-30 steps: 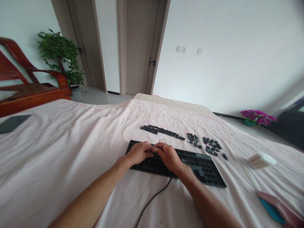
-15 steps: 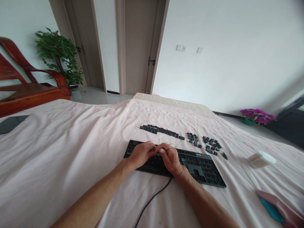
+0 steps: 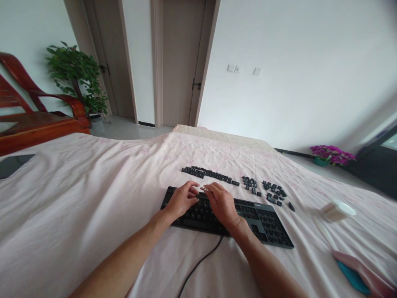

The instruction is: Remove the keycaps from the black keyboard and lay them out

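A black full-size keyboard [image 3: 281,231] lies on the pink bed sheet, many of its key positions bare of caps. My left hand [image 3: 181,202] hovers over its left part, thumb and fingers apart, with nothing visible between them. My right hand [image 3: 221,203] is above the keyboard's middle, pinching a thin wire keycap puller [image 3: 204,188] whose pale tip points toward my left fingers. Behind the keyboard sit removed black keycaps [image 3: 217,176] in a long row, with smaller groups of keycaps [image 3: 250,184] farther right. My hands hide part of the keys.
A black cable [image 3: 200,265] runs from the keyboard toward me. On the right are a white round container [image 3: 338,210] and a pink and teal cloth item [image 3: 353,275]. A dark flat object [image 3: 14,164] lies at far left, near a wooden chair [image 3: 46,120].
My hands have drawn slightly apart and lifted from the keys. The wire puller now points left between them instead of being mostly covered by my fingers. The view has shifted slightly.
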Action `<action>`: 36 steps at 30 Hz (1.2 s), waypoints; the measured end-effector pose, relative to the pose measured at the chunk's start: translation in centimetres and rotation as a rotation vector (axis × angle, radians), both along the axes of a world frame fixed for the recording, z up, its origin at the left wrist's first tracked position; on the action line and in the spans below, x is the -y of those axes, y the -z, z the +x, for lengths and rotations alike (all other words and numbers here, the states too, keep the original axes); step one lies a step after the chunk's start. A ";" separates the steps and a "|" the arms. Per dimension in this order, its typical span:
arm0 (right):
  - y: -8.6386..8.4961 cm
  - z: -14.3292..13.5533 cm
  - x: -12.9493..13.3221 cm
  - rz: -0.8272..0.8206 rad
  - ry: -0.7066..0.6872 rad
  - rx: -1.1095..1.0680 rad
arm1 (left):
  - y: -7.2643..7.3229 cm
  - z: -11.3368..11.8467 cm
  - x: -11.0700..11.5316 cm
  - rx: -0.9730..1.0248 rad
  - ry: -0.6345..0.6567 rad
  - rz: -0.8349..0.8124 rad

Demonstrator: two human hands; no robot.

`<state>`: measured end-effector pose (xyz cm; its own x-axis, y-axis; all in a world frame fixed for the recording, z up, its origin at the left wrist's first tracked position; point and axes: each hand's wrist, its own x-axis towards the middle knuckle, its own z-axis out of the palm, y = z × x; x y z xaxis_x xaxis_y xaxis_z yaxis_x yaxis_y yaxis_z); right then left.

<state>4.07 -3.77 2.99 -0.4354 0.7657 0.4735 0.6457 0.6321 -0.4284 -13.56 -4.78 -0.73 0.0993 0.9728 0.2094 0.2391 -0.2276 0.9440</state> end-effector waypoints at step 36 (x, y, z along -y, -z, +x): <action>2.7 -0.2 -11.5 -0.298 0.455 0.184 | -0.6 0.3 0.1 -0.145 -0.020 0.014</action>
